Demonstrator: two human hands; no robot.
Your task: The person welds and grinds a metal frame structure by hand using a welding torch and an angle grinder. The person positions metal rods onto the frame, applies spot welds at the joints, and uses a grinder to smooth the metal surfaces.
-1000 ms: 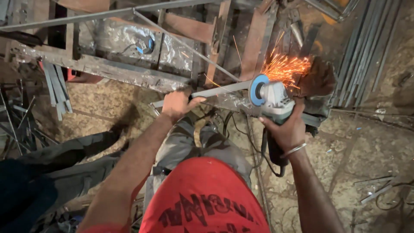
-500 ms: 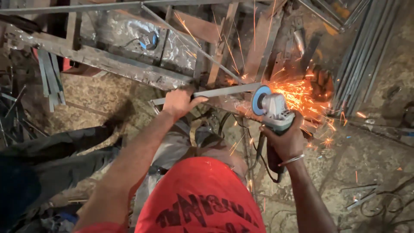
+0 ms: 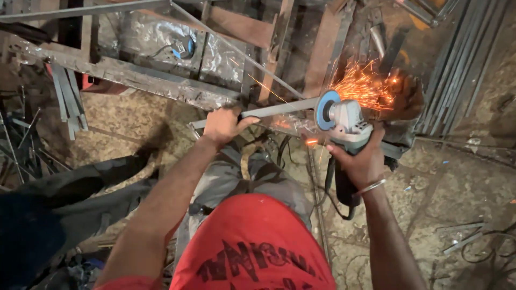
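Steel bar (image 3: 279, 109): left hand (image 3: 223, 124) clamps it; right hand (image 3: 363, 161) grips grinder (image 3: 344, 122), sparks hiding the cut.

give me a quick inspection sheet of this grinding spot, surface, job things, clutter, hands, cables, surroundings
surface: patterned stone floor, dusty, with metal scraps lying on it
job's things: angle grinder with blue disc set against a long flat steel bar; orange sparks fly up and right
clutter: loose steel strips at left, bundled rods at right, offcuts at lower right
grippers: left hand grips the bar; right hand, wearing a metal bangle, grips the grinder body
cables: black grinder cord loops down by the right wrist
surroundings: rusty steel frame ahead; a second grinder lying on it; dark clothed figure at left
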